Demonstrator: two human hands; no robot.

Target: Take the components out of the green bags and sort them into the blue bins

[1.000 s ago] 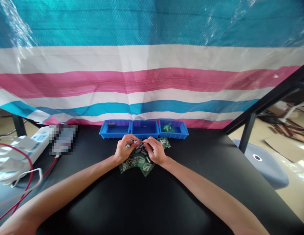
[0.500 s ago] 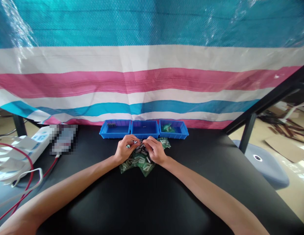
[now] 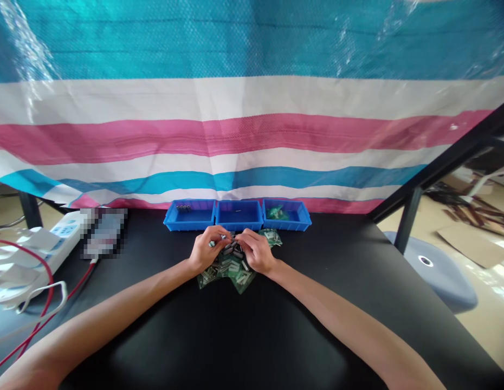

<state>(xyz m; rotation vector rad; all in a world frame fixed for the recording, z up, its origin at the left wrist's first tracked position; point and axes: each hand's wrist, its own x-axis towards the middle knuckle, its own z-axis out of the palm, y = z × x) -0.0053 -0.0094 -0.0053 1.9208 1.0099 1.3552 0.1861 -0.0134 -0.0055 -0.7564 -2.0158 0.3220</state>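
My left hand (image 3: pixel 204 250) is closed in a pinch on a small shiny metal part (image 3: pixel 223 236). Close beside it, my right hand (image 3: pixel 256 251) has its fingertips pressed together over the pile; whatever they hold is hidden. Between and below the hands lies a heap of small dark and silvery parts (image 3: pixel 236 251). It rests on green-tinted plastic bags (image 3: pixel 240 278) with slim metal pieces in them. Another green-tinted bag (image 3: pixel 272 236) lies just beyond my right hand.
Behind the hands stand three blue bins: the left bin (image 3: pixel 189 221) holds several small cylinders, the middle bin (image 3: pixel 239 221) a slim piece, the right bin (image 3: pixel 288 222) a green bag. A power strip (image 3: pixel 52 252) with red and white cables lies left. A striped sheet (image 3: pixel 252 132) hangs behind.
Both hands stay over the pile, with only slight finger movement. The whole view has shifted a little; the bins and bags keep their places.
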